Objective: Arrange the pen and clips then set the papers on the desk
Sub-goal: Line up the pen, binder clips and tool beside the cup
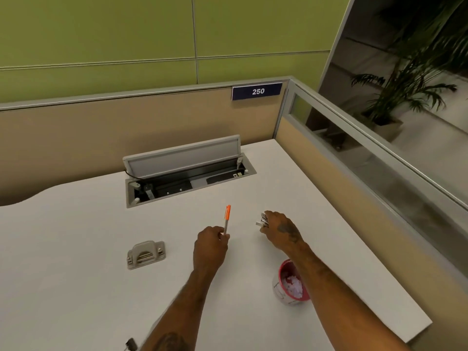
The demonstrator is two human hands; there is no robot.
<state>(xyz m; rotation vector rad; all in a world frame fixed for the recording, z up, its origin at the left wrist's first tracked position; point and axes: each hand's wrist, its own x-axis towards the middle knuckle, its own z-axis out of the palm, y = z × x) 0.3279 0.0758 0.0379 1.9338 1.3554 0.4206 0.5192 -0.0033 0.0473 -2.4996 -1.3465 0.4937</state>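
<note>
At the lower left of the frame a small black object (130, 344) is seen at the near edge of the white worktop (76, 236), and a grey metal fitting (145, 254) lies flat left of centre. Above it in the frame, a cable hatch (187, 173) is set into the worktop with its lid raised.

Just below the middle of the frame the pen (226, 221), orange-capped, is pinched at its lower end by the curled fingers of the left hand (209, 249); the cap points up and away, and the pen is held off the surface. To its right a small bunch of silvery clips (262, 221) is gripped in the bent fingers of the right hand (282, 230), low over the worktop; whether they touch it cannot be told.

At the lower right a pink cup (291, 287) stands under the right forearm, with crumpled white scraps inside.

The task is judged to be at an early stage: pen and clips are picked up but neither is laid in place yet. No flat papers are visible anywhere, so the setting-down of papers is judged to be wholly left to do
</note>
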